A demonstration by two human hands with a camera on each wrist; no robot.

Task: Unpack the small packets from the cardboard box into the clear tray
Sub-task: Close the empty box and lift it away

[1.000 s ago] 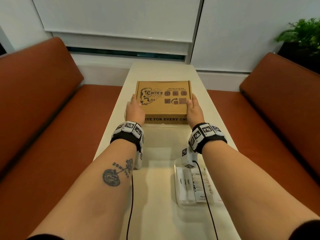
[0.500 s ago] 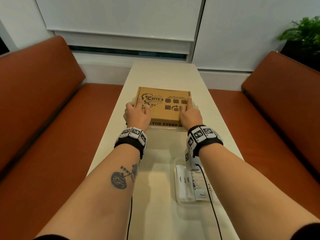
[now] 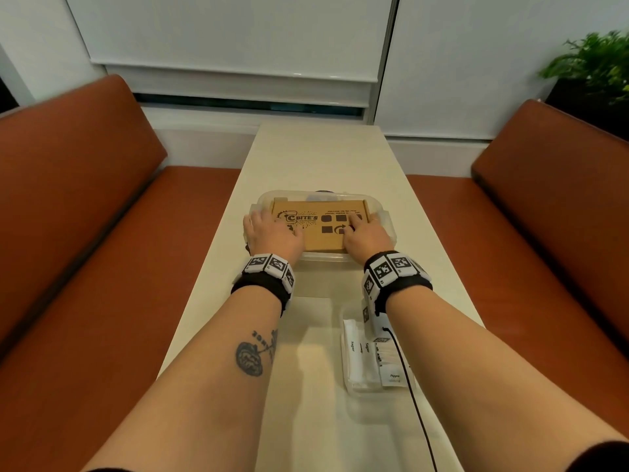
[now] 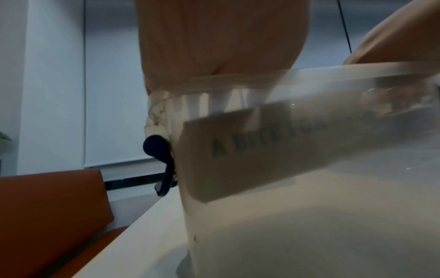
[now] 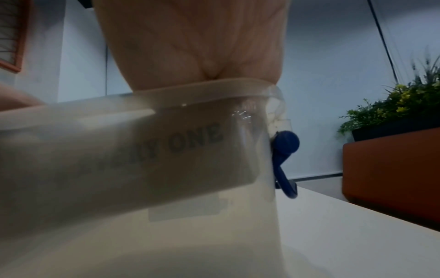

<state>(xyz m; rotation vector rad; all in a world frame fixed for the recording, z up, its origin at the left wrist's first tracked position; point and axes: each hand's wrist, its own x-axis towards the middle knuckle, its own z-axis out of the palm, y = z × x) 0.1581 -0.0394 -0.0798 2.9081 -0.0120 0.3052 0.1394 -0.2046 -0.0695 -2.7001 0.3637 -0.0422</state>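
Note:
The brown printed cardboard box [image 3: 326,229] lies closed inside a big clear plastic container [image 3: 384,216] in the middle of the table. My left hand [image 3: 272,233] rests flat on the box's left part, reaching over its left edge. My right hand [image 3: 366,235] lies flat on the right part of the lid. Through the container wall [image 4: 357,84] the left wrist view shows the box's front [image 4: 238,156]; the right wrist view shows it too [image 5: 142,159]. Near me, under my right forearm, the small clear tray [image 3: 350,391] holds white sugar and pepper packets [image 3: 355,356].
The narrow cream table [image 3: 320,158] runs away from me between two orange sofas [image 3: 85,233] [image 3: 544,233]. Dark blue clips [image 4: 161,156] [image 5: 284,150] hang at the container's ends. A green plant [image 3: 592,66] stands at the back right. A black cable [image 3: 415,396] trails from my right wrist.
The box went down from above the table into the clear container. Both hands shifted from gripping its sides to lying on its top.

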